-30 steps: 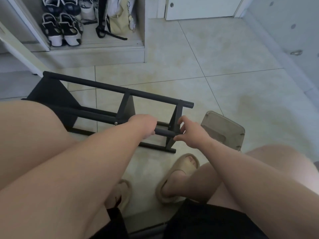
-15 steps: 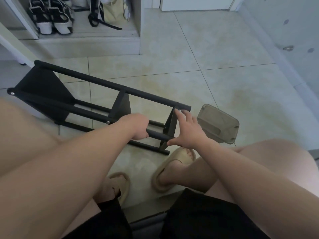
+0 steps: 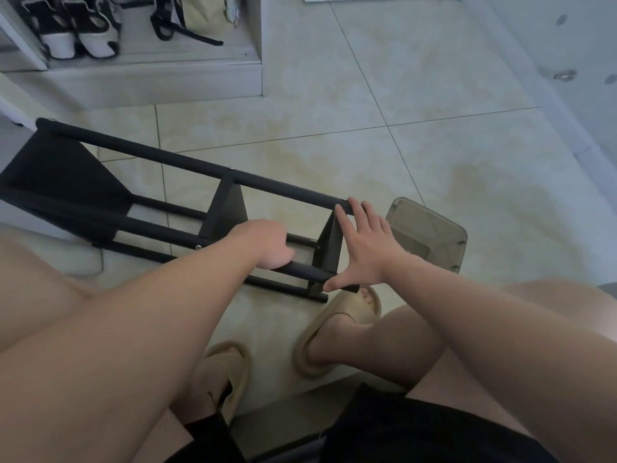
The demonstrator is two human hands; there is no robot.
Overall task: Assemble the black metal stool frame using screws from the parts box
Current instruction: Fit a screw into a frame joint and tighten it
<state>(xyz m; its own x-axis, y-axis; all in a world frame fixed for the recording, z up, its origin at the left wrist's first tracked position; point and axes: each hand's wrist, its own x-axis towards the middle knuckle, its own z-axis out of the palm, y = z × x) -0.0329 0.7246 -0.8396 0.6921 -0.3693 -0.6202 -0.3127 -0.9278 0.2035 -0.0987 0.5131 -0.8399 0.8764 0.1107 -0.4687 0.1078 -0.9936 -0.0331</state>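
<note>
The black metal stool frame [image 3: 187, 165] lies on its side on the tiled floor, legs pointing right. My left hand [image 3: 267, 243] grips the near leg tube between the two cross plates. My right hand [image 3: 364, 245] is spread flat over the leg ends, fingers straight, fingertips touching the far tube's end and thumb on the near tube's end. The translucent grey parts box [image 3: 430, 235] sits on the floor just right of my right hand; its contents are not visible.
My feet in beige slippers [image 3: 337, 332] rest just below the frame. A shoe shelf with sneakers [image 3: 80, 28] and a bag stands at the back left. A white wall [image 3: 567, 61] runs along the right. Bare tiles stretch beyond the frame.
My right hand has opened from a pinch at the near cross plate to a flat spread across the leg ends. The frame's far end shows more as the view tilts down.
</note>
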